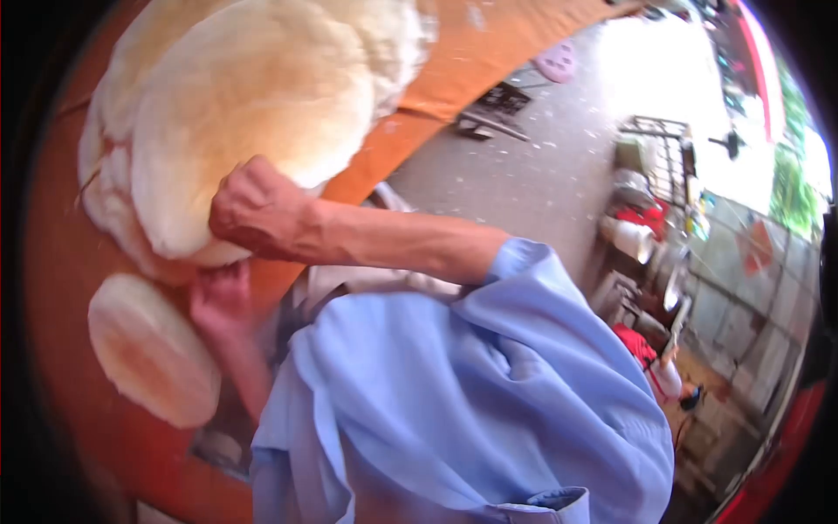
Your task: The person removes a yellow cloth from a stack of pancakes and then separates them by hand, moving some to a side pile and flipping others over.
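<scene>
Large round pieces that look like puffy white flatbreads, browned in the middle, lie in a pile; the top flatbread (253,96) faces up. Over its near edge, my right hand (262,214) is closed in a fist, the fingertips turned down and out of sight. What that fist holds is hidden. Just below it, my left hand (223,297), smeared by motion, is at the underside of the pile's near edge. A smaller round flatbread (153,349) with a browned patch lies beside my left hand.
The pile rests on an orange table surface (489,52). Past its edge is a grey floor (559,140) with white specks, a dark metal item (502,100) and a pink stool top (556,61). A metal rack (663,140) and cluttered pots (642,236) stand to the right.
</scene>
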### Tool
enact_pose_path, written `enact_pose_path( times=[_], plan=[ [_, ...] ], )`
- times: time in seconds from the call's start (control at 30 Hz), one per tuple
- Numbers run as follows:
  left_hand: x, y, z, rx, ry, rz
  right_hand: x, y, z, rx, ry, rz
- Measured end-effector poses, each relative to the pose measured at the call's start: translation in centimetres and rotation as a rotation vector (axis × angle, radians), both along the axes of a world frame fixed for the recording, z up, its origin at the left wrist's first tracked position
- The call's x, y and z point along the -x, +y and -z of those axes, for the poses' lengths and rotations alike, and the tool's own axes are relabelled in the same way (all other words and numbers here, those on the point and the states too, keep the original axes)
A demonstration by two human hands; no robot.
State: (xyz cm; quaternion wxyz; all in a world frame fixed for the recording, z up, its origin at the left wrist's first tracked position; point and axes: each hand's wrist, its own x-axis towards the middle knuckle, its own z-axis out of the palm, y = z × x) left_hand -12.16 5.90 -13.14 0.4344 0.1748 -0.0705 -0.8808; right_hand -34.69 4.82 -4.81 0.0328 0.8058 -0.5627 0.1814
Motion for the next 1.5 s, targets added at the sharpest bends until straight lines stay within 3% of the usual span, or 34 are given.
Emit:
enact_pose_path(
  times=[0.03, 0.1, 0.2, 0.23, 0.33, 0.47, 0.5, 0.6, 0.67, 0.73, 0.8, 0.93, 1.03, 1.07, 1.13, 1.17, 1.2, 1.3, 1.33, 1.4, 1.5],
  plan=[
    [2.1, 0.1, -1.6, -0.143, -0.125, -0.093, -0.4, -0.2, 0.3, -0.048, -0.034, -0.034],
    [2.2, -0.1, -2.6, -0.154, -0.165, -0.084, -3.8, -0.8, 1.4, -0.091, -0.072, -0.044],
    [1.1, -0.5, -0.2, -0.161, 0.036, -0.112, -7.3, -0.3, 6.0, -0.012, -0.124, 0.003],
    [1.2, -0.7, 0.1, -0.168, -0.044, -0.113, -7.9, 0.1, 6.0, -0.137, 0.000, 0.049],
    [1.6, -1.0, 0.6, -0.204, -0.321, -0.073, -6.6, 1.3, 2.3, -0.222, -0.055, 0.056],
    [4.4, -2.3, -1.3, -0.201, -0.639, -0.224, 0.8, 4.6, 1.0, -0.239, -0.518, 0.027],
    [5.1, -2.7, -2.8, -0.286, -0.660, -0.295, 3.1, 5.2, 1.3, -0.199, -0.616, 0.139],
    [5.1, -4.1, -4.7, -0.229, -0.540, -0.312, 8.3, 5.1, 4.3, -0.395, -1.143, 0.746],
    [4.4, -4.2, -4.8, -0.191, -0.536, -0.300, 11.0, 2.4, 4.6, -0.472, -1.647, 0.885],
    [3.6, -3.5, -4.2, -0.152, -0.601, -0.267, 12.0, 0.3, 5.3, -0.558, -1.927, 0.687],
    [2.7, -2.8, -1.7, -0.193, -0.618, -0.246, 11.8, 0.3, 5.2, -0.764, -1.754, 0.684],
    [2.9, -2.9, -2.0, -0.248, -0.588, -0.226, 12.3, 2.0, 4.1, -1.076, -1.344, 0.693],
    [2.8, -3.2, -2.5, -0.273, -0.710, -0.266, 13.2, 0.6, 6.4, -0.870, -1.464, 0.644],
    [-0.2, -3.4, 0.5, -0.367, -0.685, -0.128, 12.6, 0.0, 6.3, -0.804, -1.484, 0.695],
    [-0.3, -3.0, 1.9, -0.332, -0.624, -0.110, 12.3, 0.7, 3.9, -0.887, -1.511, 0.783],
    [0.5, -2.7, 1.6, -0.302, -0.617, -0.095, 12.8, 0.5, 5.2, -0.996, -1.543, 0.807],
    [0.0, -2.6, 2.6, -0.274, -0.593, -0.107, 13.0, 1.2, 6.1, -0.957, -1.621, 0.715],
    [0.5, -2.4, 1.6, -0.236, -0.730, -0.204, 11.9, 0.2, 5.9, -0.765, -1.307, 0.765],
    [-0.1, -2.9, 2.2, -0.256, -0.725, -0.197, 11.9, -0.6, 6.9, -0.674, -1.086, 0.744],
    [0.8, -4.2, 2.1, -0.327, -0.740, -0.179, 11.8, -1.9, 9.1, -0.302, -0.923, 0.759],
    [1.2, -4.1, 2.2, -0.268, -0.828, -0.178, 13.4, -2.5, 7.6, -0.659, -1.506, 0.877]
  ],
)
